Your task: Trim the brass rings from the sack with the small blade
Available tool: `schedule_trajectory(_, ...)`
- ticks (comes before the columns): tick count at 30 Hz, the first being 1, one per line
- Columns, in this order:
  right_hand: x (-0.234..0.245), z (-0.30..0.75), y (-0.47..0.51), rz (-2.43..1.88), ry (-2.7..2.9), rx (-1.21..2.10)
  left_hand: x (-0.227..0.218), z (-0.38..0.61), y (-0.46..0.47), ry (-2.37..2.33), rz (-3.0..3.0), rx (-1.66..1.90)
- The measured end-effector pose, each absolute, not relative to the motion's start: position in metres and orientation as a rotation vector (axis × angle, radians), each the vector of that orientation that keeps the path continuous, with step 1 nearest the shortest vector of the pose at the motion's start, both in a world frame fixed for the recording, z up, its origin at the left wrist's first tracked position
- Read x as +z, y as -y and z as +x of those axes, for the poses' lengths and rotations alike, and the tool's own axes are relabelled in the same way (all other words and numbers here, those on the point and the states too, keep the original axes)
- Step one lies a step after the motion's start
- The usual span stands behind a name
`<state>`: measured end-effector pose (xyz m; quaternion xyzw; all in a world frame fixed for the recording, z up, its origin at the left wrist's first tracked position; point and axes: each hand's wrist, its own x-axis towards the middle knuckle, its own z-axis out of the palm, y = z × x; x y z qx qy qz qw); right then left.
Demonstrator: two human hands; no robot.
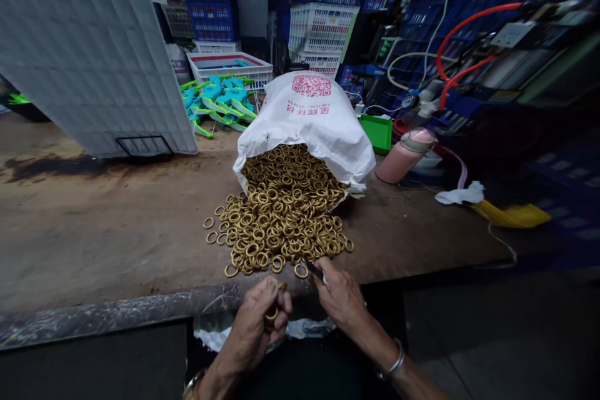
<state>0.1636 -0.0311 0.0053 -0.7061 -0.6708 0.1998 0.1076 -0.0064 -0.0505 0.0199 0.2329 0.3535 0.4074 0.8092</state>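
My left hand (257, 319) is closed around a few gold-coloured rings (271, 314) just off the table's front edge. To its right, my right hand (340, 294) grips a thin dark tool, apparently a knife (313, 270), whose tip points at the near rim of the ring pile. A single ring (300, 270) lies by that tip. The heap of gold rings (281, 225) spills onto the table out of a white woven sack (309, 112) lying on its side with its mouth toward me.
A white corrugated panel (103, 50) stands at the left. Behind it are turquoise and green plastic parts (222, 100) and a white crate (253, 69). On the right are a pink bottle (405, 156), a green tray (377, 133) and equipment with red hoses (443, 59). The wooden table (117, 231) ends near my hands.
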Motion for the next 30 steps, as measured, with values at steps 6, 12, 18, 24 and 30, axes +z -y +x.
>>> schedule_trajectory(6,-0.007,0.149,0.032,-2.04,2.031,0.381,0.015,-0.008,0.048,-0.761,0.434,0.889)
schedule_trajectory(12,-0.003,0.147,0.03,-1.972,2.017,0.43,0.015,-0.014,0.044,-0.67,0.329,0.869)
schedule_trajectory(18,-0.001,0.148,0.028,-1.829,1.855,0.731,0.007,-0.014,0.041,-0.658,0.18,0.856)
schedule_trajectory(24,0.015,0.14,0.024,-1.63,1.339,1.365,0.014,-0.008,0.038,-0.791,0.35,0.918)
schedule_trajectory(30,0.022,0.134,0.026,-1.523,0.978,1.725,0.013,-0.004,0.041,-0.846,0.492,0.943)
